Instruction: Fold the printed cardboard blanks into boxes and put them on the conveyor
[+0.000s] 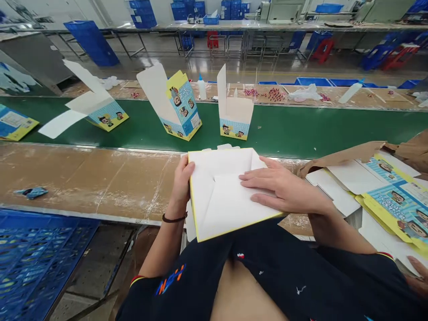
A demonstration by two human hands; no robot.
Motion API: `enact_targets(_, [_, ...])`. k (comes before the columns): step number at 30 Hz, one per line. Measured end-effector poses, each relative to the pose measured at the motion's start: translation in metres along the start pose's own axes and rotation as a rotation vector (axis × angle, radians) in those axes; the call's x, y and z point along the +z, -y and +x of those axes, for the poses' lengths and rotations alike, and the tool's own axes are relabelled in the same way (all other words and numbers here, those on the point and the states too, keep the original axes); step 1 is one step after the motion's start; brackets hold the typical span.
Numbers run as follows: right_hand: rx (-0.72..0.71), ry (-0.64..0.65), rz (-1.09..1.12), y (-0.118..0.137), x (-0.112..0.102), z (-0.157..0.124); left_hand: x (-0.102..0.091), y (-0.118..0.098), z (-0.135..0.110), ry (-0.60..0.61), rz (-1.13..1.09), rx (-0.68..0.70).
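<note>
My left hand [180, 185] curls round the edge of a half-folded white carton [220, 196] with yellow edges, while my right hand [284, 187] lies spread flat across its inner flaps. I hold it at the edge of a brown workbench [93, 178]. Past my hands runs a green conveyor belt [277, 129] carrying three open printed cartons [182, 107]. Right of my right hand lie flat printed carton blanks [394, 196] on brown paper [341, 156]. Below my left hand sits a blue plastic crate [40, 263]; I cannot tell what it holds. Stacked blue crates [142, 13] stand across the room.
</note>
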State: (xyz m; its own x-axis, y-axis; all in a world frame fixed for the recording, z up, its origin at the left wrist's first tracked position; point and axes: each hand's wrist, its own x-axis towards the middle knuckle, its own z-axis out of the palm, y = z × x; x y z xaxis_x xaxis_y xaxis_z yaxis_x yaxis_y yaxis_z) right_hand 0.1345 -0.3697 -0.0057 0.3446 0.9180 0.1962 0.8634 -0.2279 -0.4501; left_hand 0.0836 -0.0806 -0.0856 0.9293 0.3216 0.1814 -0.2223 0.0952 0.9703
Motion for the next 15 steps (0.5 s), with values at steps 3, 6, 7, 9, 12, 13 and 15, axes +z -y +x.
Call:
enact_targets(3, [-0.001,0.007,-0.034,0.0067,-0.0038,-0.0019,0.0031,-0.0055,-0.0003,0.002,-0.039,-0.038])
enact_targets(6, [-0.011,0.019,-0.041,0.0078,-0.0029,-0.0011,0.0046,-0.0077,0.0001,0.016,-0.033,-0.021])
enact_targets(7, [-0.018,0.020,-0.034,0.0075,-0.0022,-0.0007,0.0047,-0.0081,0.0004,0.022,-0.032,-0.015])
enact_targets(9, [-0.030,0.023,-0.012,0.0067,-0.0010,-0.0003,0.0051,-0.0083,0.0014,0.034,-0.031,-0.008])
enact_targets(12, [-0.028,0.059,0.008,0.0077,-0.0002,-0.0011,0.0066,-0.0078,0.0034,0.047,-0.029,-0.003])
enact_targets(13, [-0.017,0.062,0.000,0.0089,-0.0001,-0.0019,0.0074,-0.0076,0.0040,0.053,-0.032,-0.002])
enact_targets(15, [0.012,0.048,-0.046,0.0123,-0.0006,-0.0040,0.0093,-0.0076,0.0048,0.071,-0.045,0.000])
